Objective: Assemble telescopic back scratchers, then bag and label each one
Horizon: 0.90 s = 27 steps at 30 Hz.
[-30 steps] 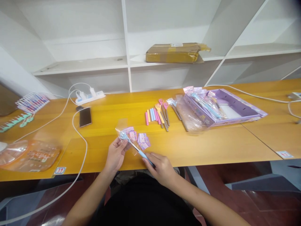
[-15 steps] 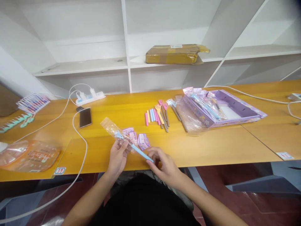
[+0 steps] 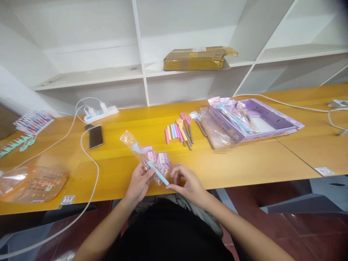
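Observation:
My left hand (image 3: 140, 183) is closed on a light blue back scratcher (image 3: 157, 174) and its clear plastic bag (image 3: 127, 137). The scratcher's claw end points away inside the bag, and the handle slants toward my right hand (image 3: 187, 183). At the handle's lower end, the right thumb and curled fingers meet it; part of their contact is hidden. Just beyond my hands lie purple and pink cards (image 3: 162, 158). Several coloured handle sleeves (image 3: 173, 132) sit in a row beside metal-rod scratchers with yellow and pink claws (image 3: 179, 124). Blue-clawed ones (image 3: 199, 117) lie further right.
A purple box (image 3: 274, 136) holds bagged scratchers, with clear plastic beside it. To the left are a phone (image 3: 96, 137), a power strip (image 3: 102, 113), a white cable (image 3: 96, 177) and an orange-clear plastic bag (image 3: 46, 183). A taped carton (image 3: 194, 59) rests on the shelf.
The back scratcher sits further into the bag, and my left hand now grips around its blue handle. My right hand has followed the handle's end slightly leftward. The view has shifted slightly.

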Each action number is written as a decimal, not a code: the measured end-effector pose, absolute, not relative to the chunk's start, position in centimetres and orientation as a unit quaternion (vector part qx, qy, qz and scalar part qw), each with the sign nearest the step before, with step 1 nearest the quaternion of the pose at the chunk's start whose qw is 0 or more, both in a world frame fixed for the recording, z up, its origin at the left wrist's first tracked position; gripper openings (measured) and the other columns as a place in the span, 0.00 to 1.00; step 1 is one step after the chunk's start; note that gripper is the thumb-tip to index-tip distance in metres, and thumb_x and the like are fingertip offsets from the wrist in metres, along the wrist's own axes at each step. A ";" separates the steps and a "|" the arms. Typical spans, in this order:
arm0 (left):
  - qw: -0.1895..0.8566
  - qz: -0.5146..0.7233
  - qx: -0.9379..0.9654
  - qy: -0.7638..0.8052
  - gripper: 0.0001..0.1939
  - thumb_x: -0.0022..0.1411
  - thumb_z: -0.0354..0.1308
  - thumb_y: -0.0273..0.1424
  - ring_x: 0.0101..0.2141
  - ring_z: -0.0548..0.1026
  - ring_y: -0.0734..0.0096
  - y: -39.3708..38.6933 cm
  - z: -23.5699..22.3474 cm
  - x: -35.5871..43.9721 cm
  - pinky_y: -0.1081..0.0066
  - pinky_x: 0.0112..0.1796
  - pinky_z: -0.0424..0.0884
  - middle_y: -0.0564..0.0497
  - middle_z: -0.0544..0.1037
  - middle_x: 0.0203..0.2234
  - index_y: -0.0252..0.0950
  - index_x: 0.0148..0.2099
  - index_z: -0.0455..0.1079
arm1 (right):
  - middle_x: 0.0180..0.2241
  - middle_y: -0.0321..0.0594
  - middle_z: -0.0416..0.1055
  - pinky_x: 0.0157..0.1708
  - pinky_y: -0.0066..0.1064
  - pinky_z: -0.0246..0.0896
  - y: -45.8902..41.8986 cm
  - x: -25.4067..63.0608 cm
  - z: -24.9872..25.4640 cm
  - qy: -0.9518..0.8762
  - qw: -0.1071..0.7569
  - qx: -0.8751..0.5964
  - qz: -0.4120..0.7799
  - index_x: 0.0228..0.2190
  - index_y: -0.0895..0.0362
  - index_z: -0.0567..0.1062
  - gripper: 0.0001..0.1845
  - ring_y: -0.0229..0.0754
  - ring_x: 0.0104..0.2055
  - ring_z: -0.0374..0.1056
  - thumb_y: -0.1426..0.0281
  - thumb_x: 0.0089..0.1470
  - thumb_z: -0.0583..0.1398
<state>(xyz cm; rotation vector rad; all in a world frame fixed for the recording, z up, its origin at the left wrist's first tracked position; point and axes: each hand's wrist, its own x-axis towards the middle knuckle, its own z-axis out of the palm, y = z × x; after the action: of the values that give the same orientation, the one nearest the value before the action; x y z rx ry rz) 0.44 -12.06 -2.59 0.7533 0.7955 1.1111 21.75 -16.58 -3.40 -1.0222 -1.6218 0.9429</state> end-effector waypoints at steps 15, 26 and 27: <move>0.721 0.465 0.383 0.343 0.22 0.61 0.75 0.35 0.41 0.83 0.67 -12.4 -2.1 0.5 0.69 0.42 0.81 0.47 0.84 0.43 0.36 0.54 0.73 | 0.50 0.41 0.65 0.39 0.35 0.72 -16.3 20.5 -4.4 -0.691 0.495 -0.387 0.357 0.52 0.49 0.71 0.25 0.39 0.37 0.69 0.62 0.59 0.73; 0.724 0.451 0.388 0.348 0.23 0.62 0.74 0.37 0.44 0.82 0.65 -12.1 -3.0 0.2 0.67 0.46 0.79 0.46 0.83 0.45 0.36 0.56 0.75 | 0.48 0.41 0.64 0.40 0.33 0.71 -15.6 22.5 -3.7 -0.695 0.455 -0.365 0.421 0.42 0.52 0.77 0.13 0.39 0.39 0.68 0.63 0.59 0.72; 0.725 0.449 0.390 0.348 0.22 0.63 0.74 0.37 0.43 0.82 0.65 -12.1 -3.0 0.2 0.67 0.45 0.79 0.46 0.83 0.44 0.36 0.55 0.75 | 0.48 0.41 0.64 0.40 0.33 0.72 -15.6 22.6 -3.5 -0.696 0.451 -0.358 0.429 0.40 0.53 0.78 0.11 0.38 0.40 0.68 0.64 0.60 0.72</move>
<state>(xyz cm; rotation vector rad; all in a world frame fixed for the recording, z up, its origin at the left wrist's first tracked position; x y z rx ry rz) 0.22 -12.09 -3.00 0.8605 0.7678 0.9909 22.62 -15.61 -3.52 -0.8837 -1.7201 1.0598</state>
